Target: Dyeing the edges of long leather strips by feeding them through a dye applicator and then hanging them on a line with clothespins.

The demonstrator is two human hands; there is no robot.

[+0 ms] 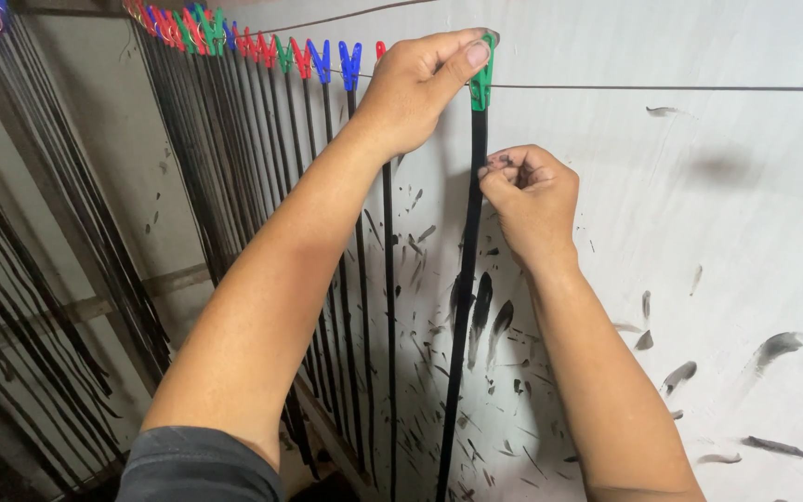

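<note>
Hanging from a wire [662,88] against a paint-smeared white wall [717,232], a black strip [465,307] is clipped by a green peg [482,79], peg pinched by left hand [415,88], strip's upper part gripped between right hand [532,200] fingertips, other pegged strips [262,167] lined up leftward.

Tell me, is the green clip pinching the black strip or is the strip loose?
Pinching it. The green clip sits on the wire with the black strip hanging straight down from it.

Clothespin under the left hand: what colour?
Green clothespin, pinched by the left hand; head view shows it.
</note>
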